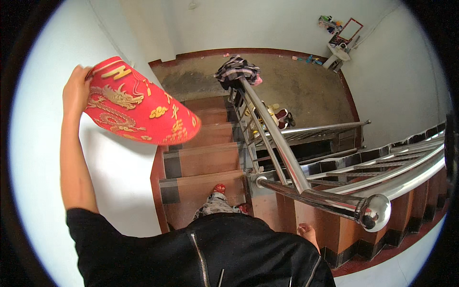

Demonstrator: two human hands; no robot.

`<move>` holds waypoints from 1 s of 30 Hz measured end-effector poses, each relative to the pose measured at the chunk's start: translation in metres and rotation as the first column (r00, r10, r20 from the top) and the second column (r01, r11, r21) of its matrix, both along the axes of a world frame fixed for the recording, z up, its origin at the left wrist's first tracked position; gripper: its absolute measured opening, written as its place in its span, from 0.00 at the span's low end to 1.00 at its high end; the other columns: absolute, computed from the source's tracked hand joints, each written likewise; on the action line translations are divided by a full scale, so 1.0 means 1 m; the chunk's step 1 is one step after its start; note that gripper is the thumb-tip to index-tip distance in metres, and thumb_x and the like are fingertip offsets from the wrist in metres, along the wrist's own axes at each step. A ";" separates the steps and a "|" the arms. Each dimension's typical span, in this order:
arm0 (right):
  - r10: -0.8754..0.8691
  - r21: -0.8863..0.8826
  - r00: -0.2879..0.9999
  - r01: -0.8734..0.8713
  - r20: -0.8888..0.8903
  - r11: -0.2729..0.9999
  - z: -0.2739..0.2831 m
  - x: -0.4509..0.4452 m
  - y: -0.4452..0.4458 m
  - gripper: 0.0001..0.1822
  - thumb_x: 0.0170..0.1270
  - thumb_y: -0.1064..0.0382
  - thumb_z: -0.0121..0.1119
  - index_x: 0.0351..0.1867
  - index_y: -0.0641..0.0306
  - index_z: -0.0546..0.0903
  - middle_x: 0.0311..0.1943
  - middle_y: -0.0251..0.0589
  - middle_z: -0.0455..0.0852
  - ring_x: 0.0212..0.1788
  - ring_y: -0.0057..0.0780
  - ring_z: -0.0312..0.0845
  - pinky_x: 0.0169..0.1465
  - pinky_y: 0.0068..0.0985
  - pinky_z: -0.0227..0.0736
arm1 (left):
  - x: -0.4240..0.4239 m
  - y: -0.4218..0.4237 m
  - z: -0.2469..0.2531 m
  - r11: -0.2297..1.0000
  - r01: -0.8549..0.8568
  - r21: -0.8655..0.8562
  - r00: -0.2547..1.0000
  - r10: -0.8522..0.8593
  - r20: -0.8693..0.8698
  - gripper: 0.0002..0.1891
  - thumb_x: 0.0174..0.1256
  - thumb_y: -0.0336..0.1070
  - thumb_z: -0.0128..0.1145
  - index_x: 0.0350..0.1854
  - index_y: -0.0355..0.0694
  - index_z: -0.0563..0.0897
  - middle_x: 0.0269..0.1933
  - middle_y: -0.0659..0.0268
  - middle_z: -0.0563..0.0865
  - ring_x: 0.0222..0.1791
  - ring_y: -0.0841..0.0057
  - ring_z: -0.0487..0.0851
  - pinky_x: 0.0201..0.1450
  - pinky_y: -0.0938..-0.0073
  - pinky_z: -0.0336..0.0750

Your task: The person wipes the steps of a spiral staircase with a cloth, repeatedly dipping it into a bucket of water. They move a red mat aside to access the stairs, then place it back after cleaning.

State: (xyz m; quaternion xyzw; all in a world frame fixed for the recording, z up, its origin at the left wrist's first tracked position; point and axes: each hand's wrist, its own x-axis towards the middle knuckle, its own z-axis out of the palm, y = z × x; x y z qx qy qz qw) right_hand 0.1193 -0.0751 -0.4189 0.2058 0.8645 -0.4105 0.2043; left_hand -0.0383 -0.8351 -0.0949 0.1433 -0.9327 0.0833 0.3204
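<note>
My left hand (pixel 77 86) is raised at the left by the white wall and grips the upper left edge of a red mat (pixel 143 107) with a gold dragon, clouds and gold lettering. The mat hangs out to the right over the stairs, its far end curved. My right hand (pixel 306 230) is low, beside my body and below the steel handrail, with its fingers partly curled. It touches nothing that I can make out. One of my feet, in a red slipper (pixel 219 188), is on a brown tiled step (pixel 211 161).
A steel handrail (pixel 276 132) with a ball end (pixel 374 212) runs down on the right. Plaid cloth (pixel 237 70) hangs over its lower end. Shoes (pixel 282 118) stand on the landing (pixel 308 86). Beyond are a small sink (pixel 339 53) and a framed mirror (pixel 350 29).
</note>
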 end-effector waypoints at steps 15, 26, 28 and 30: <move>0.082 0.135 0.996 -0.084 0.021 0.987 0.004 0.052 -0.082 0.17 0.58 0.56 0.58 0.44 0.64 0.79 0.41 0.48 0.83 0.44 0.41 0.80 0.48 0.29 0.72 | -0.023 -0.058 -0.292 0.983 0.186 0.005 0.456 -0.091 0.885 0.08 0.51 0.36 0.54 0.30 0.42 0.85 0.37 0.53 0.84 0.39 0.57 0.82 0.44 0.61 0.77; -0.113 0.130 0.991 0.103 0.071 0.986 -0.008 0.093 -0.113 0.19 0.57 0.54 0.57 0.47 0.63 0.78 0.40 0.51 0.83 0.45 0.45 0.79 0.50 0.33 0.72 | -0.026 0.027 -0.283 0.936 0.289 0.199 0.120 -0.241 0.963 0.14 0.51 0.46 0.61 0.37 0.44 0.84 0.39 0.53 0.84 0.41 0.57 0.82 0.46 0.62 0.75; -0.143 0.115 0.988 0.135 0.061 0.984 -0.008 0.094 -0.114 0.21 0.56 0.53 0.58 0.48 0.63 0.77 0.40 0.51 0.83 0.45 0.45 0.79 0.50 0.33 0.71 | -0.020 0.039 -0.295 0.910 0.171 0.377 0.064 -0.392 0.918 0.14 0.48 0.46 0.63 0.35 0.45 0.85 0.35 0.52 0.84 0.39 0.54 0.82 0.43 0.60 0.75; -0.142 0.070 0.989 0.140 0.032 0.988 -0.014 0.087 -0.124 0.24 0.55 0.53 0.60 0.50 0.63 0.76 0.40 0.51 0.83 0.46 0.44 0.79 0.51 0.33 0.71 | -0.024 0.003 -0.343 0.789 0.067 0.610 0.057 -0.614 0.788 0.14 0.48 0.44 0.64 0.33 0.42 0.83 0.37 0.52 0.83 0.40 0.55 0.81 0.44 0.61 0.74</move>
